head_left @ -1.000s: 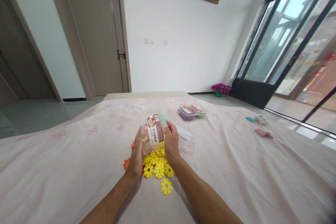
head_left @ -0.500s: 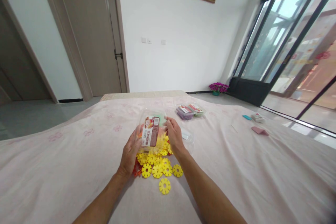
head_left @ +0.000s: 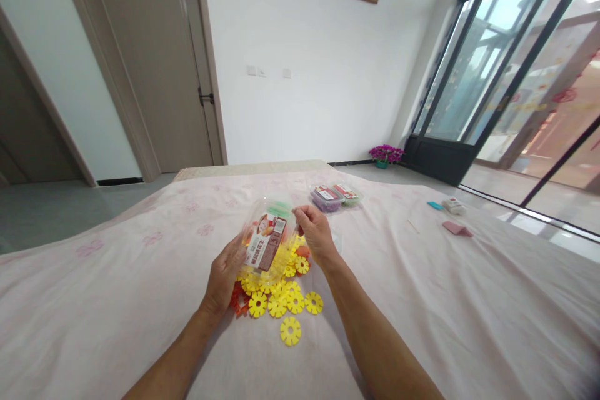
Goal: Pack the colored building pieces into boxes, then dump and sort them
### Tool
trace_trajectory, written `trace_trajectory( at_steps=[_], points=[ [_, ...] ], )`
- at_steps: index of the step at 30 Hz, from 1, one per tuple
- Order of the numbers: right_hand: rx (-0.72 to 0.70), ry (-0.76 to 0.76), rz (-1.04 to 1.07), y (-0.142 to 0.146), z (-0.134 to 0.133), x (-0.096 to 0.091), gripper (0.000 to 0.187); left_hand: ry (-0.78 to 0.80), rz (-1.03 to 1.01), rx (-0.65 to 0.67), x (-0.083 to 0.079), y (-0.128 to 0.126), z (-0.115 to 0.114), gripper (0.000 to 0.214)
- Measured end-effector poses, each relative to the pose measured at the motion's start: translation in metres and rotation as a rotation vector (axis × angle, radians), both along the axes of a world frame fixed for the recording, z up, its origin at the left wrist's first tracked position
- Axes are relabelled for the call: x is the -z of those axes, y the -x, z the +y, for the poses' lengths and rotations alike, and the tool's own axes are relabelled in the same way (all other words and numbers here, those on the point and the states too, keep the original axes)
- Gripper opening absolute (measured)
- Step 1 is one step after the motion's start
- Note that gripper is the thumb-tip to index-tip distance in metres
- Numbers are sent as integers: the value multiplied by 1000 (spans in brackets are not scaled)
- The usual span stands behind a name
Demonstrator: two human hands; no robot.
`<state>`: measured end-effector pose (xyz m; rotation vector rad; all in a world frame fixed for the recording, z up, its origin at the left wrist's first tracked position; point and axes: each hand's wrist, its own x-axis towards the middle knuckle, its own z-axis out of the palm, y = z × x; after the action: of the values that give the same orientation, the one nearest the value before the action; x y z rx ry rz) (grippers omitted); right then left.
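A clear plastic box (head_left: 266, 242) with a brown, white and red label is held tilted above a pile of flower-shaped discs. My left hand (head_left: 225, 276) grips its left side, fingers behind the plastic. At the upper right corner, the bent fingers and thumb of my right hand (head_left: 317, 236) pinch the rim. Something green shows through the top of the box. Beneath it lie several yellow notched discs (head_left: 290, 331) and red-orange ones (head_left: 239, 301), partly covered by the box. Another clear plastic piece (head_left: 338, 241) rests behind my right wrist, mostly hidden.
Two lidded boxes stand farther back, one with purple pieces (head_left: 325, 200), the other with green pieces (head_left: 348, 195). On the right side of the pink sheet (head_left: 398, 300) are a pink cloth (head_left: 457, 229), a blue item (head_left: 435, 205) and a white packet (head_left: 452, 205).
The box has tilted clockwise in my hands. My right hand has shifted from holding its side to pinching near the upper corner. The view has turned slightly to the right.
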<state>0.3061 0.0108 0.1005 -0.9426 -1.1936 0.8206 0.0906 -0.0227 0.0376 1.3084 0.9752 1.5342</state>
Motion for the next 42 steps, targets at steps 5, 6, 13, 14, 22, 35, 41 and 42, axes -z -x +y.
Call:
trace_trajectory(
  at_steps=[5, 6, 13, 14, 22, 35, 41, 42],
  points=[
    [32, -7, -40, 0, 5, 8, 29, 16, -30, -5, -2, 1, 1, 58],
    [52, -7, -48, 0, 6, 11, 29, 15, -39, 5, -2, 1, 1, 57],
    [199, 70, 3, 2, 14, 24, 29, 103, -415, 208, -2, -7, 2, 59],
    [194, 84, 13, 2, 14, 25, 29, 154, -482, 241, -2, -8, 2, 57],
    [246, 65, -162, 4, 13, 29, 33, 368, -761, 455, -11, 4, 7, 52],
    [48, -45, -786, 47, -13, 50, 52, 357, -298, 319, -40, 18, 4, 71],
    [-44, -102, -955, 60, -33, 36, 53, 399, -209, 292, -30, 39, 15, 59],
    [-46, -106, -980, 62, -36, 34, 57, 383, -210, 294, -30, 38, 15, 57]
  ],
)
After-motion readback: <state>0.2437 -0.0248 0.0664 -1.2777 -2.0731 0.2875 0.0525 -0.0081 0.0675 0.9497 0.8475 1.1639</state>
